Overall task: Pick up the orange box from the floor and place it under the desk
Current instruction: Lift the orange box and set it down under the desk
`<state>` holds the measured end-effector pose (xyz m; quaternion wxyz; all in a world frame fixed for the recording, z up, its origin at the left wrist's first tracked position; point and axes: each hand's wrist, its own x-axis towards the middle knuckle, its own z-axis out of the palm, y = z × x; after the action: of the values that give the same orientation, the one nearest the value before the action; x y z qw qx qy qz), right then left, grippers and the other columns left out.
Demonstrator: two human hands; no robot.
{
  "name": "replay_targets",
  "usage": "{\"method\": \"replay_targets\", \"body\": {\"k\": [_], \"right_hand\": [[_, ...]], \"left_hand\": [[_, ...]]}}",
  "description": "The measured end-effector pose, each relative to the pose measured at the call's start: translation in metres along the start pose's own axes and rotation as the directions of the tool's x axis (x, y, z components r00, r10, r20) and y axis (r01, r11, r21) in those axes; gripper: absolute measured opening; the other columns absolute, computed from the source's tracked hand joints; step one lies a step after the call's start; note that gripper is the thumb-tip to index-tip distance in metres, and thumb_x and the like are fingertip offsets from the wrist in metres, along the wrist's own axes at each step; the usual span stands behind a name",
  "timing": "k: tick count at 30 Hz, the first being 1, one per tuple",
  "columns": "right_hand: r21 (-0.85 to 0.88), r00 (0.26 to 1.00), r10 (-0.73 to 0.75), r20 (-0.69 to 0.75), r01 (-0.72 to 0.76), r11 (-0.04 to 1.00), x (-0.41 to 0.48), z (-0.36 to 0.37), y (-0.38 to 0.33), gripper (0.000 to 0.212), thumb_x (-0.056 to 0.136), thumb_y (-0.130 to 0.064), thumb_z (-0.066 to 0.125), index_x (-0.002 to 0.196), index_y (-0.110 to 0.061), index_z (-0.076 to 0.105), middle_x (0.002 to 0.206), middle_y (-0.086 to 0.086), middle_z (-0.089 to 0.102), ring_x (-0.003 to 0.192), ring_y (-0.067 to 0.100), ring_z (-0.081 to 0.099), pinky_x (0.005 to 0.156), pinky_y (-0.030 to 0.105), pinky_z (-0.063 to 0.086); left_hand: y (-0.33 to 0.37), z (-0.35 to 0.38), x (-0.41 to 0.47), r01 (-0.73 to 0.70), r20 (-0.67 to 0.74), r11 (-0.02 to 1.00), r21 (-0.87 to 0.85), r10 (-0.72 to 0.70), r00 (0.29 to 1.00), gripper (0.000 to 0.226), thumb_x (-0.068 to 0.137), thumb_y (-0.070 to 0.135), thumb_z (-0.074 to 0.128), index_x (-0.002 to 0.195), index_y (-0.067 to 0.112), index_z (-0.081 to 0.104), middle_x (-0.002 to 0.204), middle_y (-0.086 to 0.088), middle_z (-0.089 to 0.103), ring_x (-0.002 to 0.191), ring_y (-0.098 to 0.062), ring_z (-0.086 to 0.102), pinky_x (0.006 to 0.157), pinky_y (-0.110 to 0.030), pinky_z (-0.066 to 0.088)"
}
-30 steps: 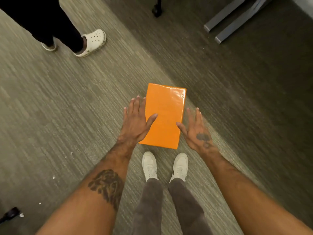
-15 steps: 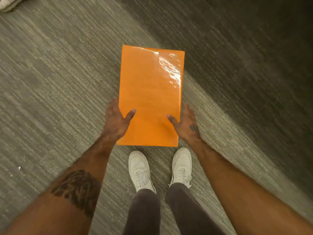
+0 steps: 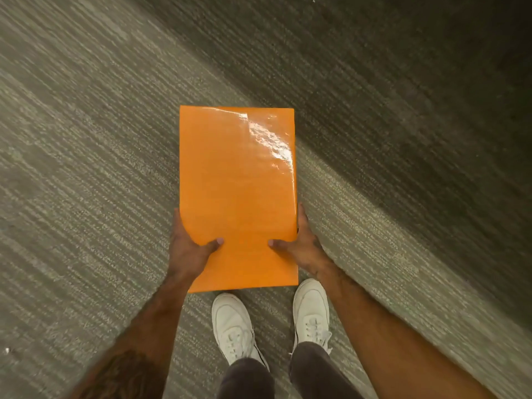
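Note:
The orange box (image 3: 237, 194) fills the middle of the head view, its glossy flat top facing me with a glare patch near its far right corner. It is held up off the carpet, above my feet. My left hand (image 3: 190, 249) grips its near left edge, thumb on top. My right hand (image 3: 302, 243) grips its near right edge in the same way, thumb on top. The fingers of both hands are hidden under the box. No desk is in view.
Grey striped carpet (image 3: 86, 182) covers the floor, darker in shadow at the upper right (image 3: 417, 110). My two white shoes (image 3: 233, 326) stand just below the box.
Both hands closed on the box's sides and lifted it from the floor toward me. The other person's feet and the desk legs left the view as the camera tilted down.

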<state>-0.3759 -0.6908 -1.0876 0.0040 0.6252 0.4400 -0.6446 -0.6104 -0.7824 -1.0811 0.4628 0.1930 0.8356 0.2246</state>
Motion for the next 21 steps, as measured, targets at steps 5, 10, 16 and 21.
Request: {"method": "replay_targets", "body": {"k": [5,10,16,21], "right_hand": [[0.016,0.999,-0.031,-0.011,0.031,0.999,-0.017,-0.020,-0.032,0.119,0.072,-0.036,0.084,0.154,-0.040,-0.003,0.146,-0.003,0.048,0.125,0.022,0.054,0.103,0.050,0.048],[0.088,0.997,-0.072,-0.042,0.076,0.993,-0.049,-0.051,-0.086,0.116,0.071,-0.036,0.085,0.153,-0.043,0.003,0.141,-0.005,0.053,0.118,0.018,0.059,0.097,0.045,0.052],[0.147,0.984,-0.155,-0.090,0.167,0.975,-0.088,-0.092,-0.162,0.120,0.069,-0.039,0.087,0.153,-0.043,0.001,0.145,-0.005,0.049,0.123,0.017,0.057,0.098,0.048,0.052],[0.209,0.968,-0.197,-0.158,0.228,0.951,-0.117,-0.123,-0.213,0.121,0.068,-0.042,0.088,0.153,-0.046,0.002,0.145,-0.009,0.048,0.123,0.014,0.057,0.099,0.048,0.052]], "left_hand": [[0.044,-0.018,-0.012,-0.096,0.009,0.995,0.008,0.096,0.995,0.116,0.071,0.032,0.086,0.156,0.025,0.008,0.158,-0.007,0.031,0.140,-0.034,0.037,0.110,-0.059,0.037],[0.118,-0.046,-0.029,-0.160,0.044,0.987,0.032,0.158,0.986,0.116,0.073,0.031,0.085,0.156,0.026,0.005,0.160,-0.007,0.028,0.141,-0.032,0.035,0.111,-0.057,0.035],[0.217,-0.085,-0.044,-0.266,0.106,0.963,0.052,0.260,0.960,0.116,0.073,0.036,0.083,0.156,0.030,0.003,0.160,-0.004,0.029,0.140,-0.031,0.038,0.110,-0.055,0.037],[0.292,-0.104,-0.054,-0.374,0.171,0.927,0.043,0.362,0.916,0.113,0.077,0.028,0.082,0.157,0.026,0.002,0.158,-0.005,0.032,0.140,-0.029,0.038,0.111,-0.054,0.036]]}}
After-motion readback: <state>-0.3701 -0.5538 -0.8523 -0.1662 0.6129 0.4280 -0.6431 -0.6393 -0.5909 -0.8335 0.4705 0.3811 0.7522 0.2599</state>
